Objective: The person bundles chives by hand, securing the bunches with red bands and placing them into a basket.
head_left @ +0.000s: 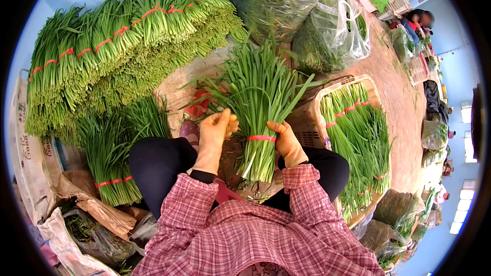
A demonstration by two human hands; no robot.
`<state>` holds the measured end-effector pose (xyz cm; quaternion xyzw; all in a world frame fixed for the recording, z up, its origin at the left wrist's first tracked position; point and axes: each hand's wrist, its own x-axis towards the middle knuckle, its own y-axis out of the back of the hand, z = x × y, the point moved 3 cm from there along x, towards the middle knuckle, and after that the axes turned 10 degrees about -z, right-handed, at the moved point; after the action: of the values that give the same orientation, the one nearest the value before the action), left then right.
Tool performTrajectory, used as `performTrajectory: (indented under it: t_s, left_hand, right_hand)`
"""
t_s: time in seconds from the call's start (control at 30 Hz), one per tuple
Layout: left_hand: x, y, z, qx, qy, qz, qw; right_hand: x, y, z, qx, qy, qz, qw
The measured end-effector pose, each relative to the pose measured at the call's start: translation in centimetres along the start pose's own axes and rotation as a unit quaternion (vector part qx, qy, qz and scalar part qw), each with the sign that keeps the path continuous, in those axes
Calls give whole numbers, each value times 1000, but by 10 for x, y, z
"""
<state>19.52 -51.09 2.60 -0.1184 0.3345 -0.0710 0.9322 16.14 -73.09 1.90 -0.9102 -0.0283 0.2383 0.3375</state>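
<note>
A bunch of long, flat-leaved greens (266, 87) stands upright between my knees, with a red band (261, 138) around its stems. My right hand (287, 140), in a tan glove, grips the bunch's right side just above the band. To the left of the bunch, my gloved left hand (216, 133) is raised with its fingers curled in. Whether anything small is inside those fingers is hidden. Red strips (200, 103) lie on the floor beyond my left hand.
Banded greens are piled high (133, 36) at the far left, with more bundles (110, 148) beside my left knee. A basket (376, 84) at my right holds banded bundles. Stuffed plastic bags (332, 30) stand ahead. Other people (417, 23) sit at the far right.
</note>
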Motion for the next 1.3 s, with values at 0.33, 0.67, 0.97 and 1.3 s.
performTrajectory:
  t_s: [0.33,0.67,0.97,1.3]
  left_hand:
    - [18,-28,-27,-280,-96,-159,942]
    - [13,-38,-42,-237,-79,-185,950]
    - [0,-48,-24,-242,-94,-145,955]
    - [3,-34,-28,-228,-49,-173,957]
  right_hand:
    - [-7,-18,8,-70,10,-6,997]
    - [-19,-16,-45,-450,61,213,865]
    - [24,-117,-56,-629,224,108,736]
    - [48,-119,-63,-432,58,125,891]
